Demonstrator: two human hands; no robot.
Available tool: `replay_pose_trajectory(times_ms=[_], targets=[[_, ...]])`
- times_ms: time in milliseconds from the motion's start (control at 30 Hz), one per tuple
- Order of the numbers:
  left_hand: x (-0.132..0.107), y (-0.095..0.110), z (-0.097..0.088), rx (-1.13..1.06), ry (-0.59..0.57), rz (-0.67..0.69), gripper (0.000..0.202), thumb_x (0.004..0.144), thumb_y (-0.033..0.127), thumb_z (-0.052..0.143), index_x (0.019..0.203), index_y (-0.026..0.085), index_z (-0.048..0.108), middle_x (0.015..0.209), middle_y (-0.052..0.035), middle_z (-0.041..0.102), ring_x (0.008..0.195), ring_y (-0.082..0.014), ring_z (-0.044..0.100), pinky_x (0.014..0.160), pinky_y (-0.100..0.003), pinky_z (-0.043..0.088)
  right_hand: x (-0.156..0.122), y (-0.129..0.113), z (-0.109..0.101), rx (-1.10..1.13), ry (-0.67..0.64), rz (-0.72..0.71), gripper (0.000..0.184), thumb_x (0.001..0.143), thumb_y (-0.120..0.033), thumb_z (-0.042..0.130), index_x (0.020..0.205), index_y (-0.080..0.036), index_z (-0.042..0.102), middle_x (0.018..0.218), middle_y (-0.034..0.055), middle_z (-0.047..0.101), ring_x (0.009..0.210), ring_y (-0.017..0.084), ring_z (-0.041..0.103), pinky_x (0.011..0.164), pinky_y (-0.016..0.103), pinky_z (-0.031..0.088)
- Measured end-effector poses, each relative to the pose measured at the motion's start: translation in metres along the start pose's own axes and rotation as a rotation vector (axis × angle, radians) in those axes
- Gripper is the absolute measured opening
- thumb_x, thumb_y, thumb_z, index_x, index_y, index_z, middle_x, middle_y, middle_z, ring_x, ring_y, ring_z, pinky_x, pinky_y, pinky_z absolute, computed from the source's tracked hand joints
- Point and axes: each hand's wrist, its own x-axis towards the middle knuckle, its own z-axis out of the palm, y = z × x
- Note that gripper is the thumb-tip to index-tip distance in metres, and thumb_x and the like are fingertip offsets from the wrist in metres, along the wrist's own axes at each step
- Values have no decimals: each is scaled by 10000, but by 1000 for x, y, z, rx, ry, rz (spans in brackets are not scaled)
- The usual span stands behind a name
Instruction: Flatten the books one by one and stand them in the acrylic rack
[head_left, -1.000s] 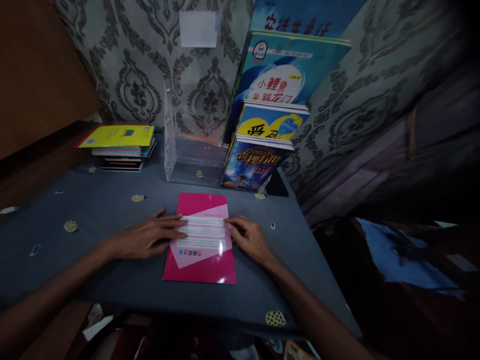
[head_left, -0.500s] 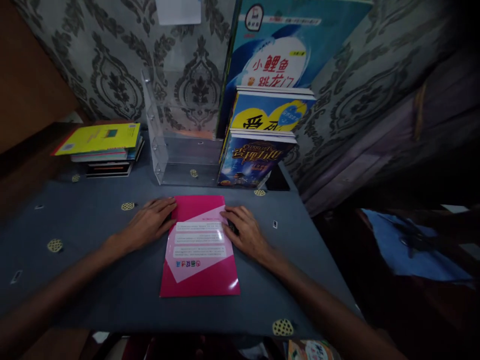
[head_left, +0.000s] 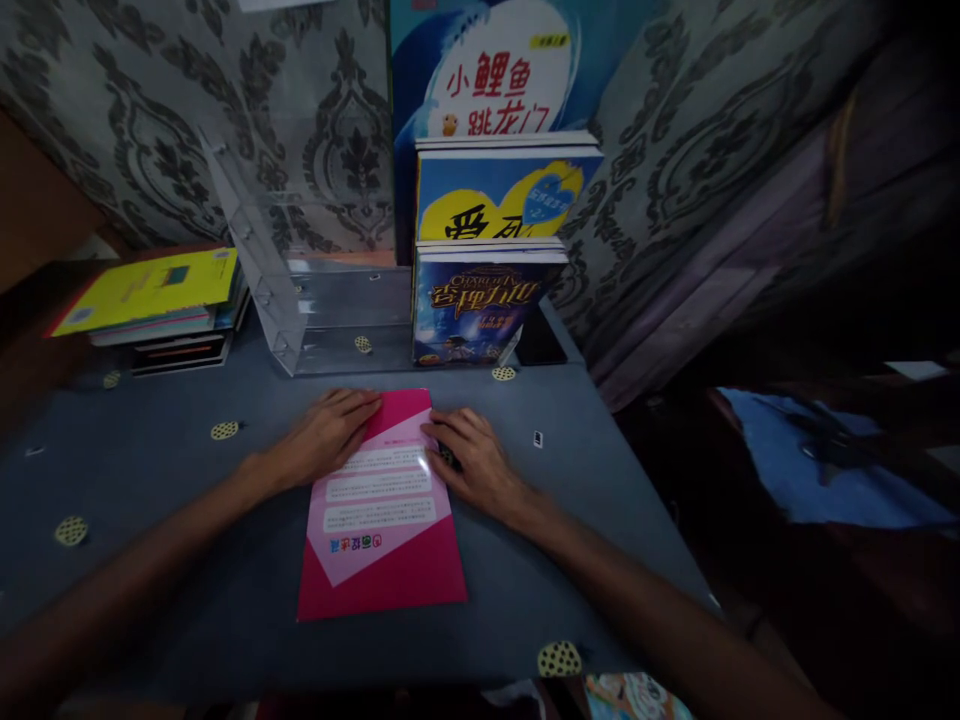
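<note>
A pink booklet (head_left: 382, 575) lies flat on the table, its printed text upside down from where I look. My left hand (head_left: 334, 435) rests over its upper left edge, fingers laid flat toward the top. Across from it, my right hand (head_left: 476, 460) touches the upper right edge with its fingertips; its thumb is apart from the fingers. Neither hand lifts the booklet. Just beyond its top stands a clear acrylic rack (head_left: 345, 355), with several books upright on its right side, the dark blue one (head_left: 476, 310) in front.
A stack of books with a yellow one (head_left: 161, 290) on top sits at the back left. A dark flat object (head_left: 541, 340) lies right of the rack. Patterned wallpaper (head_left: 300, 120) rises behind. Beyond the table's right edge is a blue cloth (head_left: 787, 490).
My left hand has slid inward from the booklet's left edge onto its upper part. The right hand stays at the right edge. The view has shifted, so the rack and books appear farther left.
</note>
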Motion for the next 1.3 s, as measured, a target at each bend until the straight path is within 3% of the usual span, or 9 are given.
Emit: replay_pose_trajectory(times_ms=[400, 1133, 1300], targets=[[54, 23, 17, -67, -35, 64, 482, 966, 120, 411, 1429, 161, 540, 1406, -131, 609, 1341, -253, 535, 1118, -482, 433, -1, -2, 0, -18, -28, 1, 278, 963, -240, 562, 1209, -186, 682, 1210, 157, 671, 1070, 314, 573, 904, 499, 512], [50, 18, 31, -73, 54, 81, 458, 973, 140, 426, 1412, 112, 556, 1438, -145, 592, 1402, -279, 477, 1144, -509, 412, 10, 18, -3, -17, -71, -51, 339, 977, -280, 565, 1279, -172, 675, 1327, 160, 668, 1222, 316, 569, 1004, 516, 459], [50, 19, 32, -65, 111, 125, 418, 983, 149, 452, 1375, 161, 598, 1361, -136, 647, 1321, -270, 553, 1091, -500, 462, 8, 19, -5, 55, -42, -50, 326, 984, -279, 537, 1256, -187, 693, 1201, 139, 730, 1127, 302, 625, 977, 516, 480]])
